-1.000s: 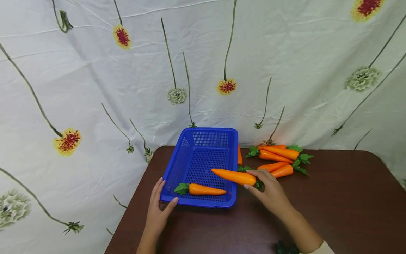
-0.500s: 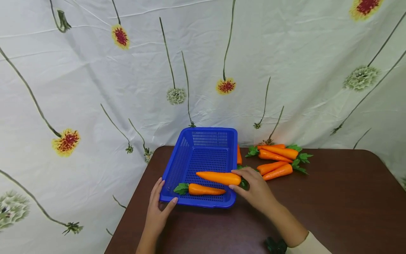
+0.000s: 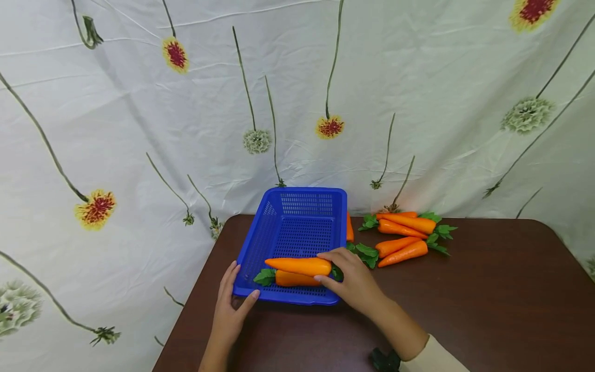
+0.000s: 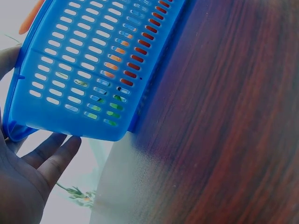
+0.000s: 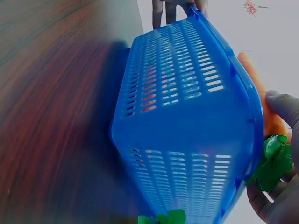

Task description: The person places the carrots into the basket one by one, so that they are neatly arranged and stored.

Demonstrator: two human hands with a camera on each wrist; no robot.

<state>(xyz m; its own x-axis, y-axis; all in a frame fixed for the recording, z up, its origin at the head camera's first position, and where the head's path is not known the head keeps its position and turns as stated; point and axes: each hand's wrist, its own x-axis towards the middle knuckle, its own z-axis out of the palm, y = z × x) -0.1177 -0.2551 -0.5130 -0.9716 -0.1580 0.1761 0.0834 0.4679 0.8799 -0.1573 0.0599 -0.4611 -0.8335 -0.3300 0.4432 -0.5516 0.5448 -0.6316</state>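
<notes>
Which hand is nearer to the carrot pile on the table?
Right. The right hand, holding a carrot over the basket, is in front and left of the carrot pile; the left hand is farther off, at the basket's near-left corner.

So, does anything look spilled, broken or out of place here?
No, nothing stands out. The blue basket looks intact, held by the left hand; the right hand holds a carrot over a second carrot inside. The other carrots lie on the table, none visibly damaged.

Your left hand [image 3: 228,311] has kind of a loose grip, thumb spread well away from the fingers, while your right hand [image 3: 352,281] pinches with thumb and fingertips, its forearm [image 3: 402,329] slanting in from your right.
</notes>
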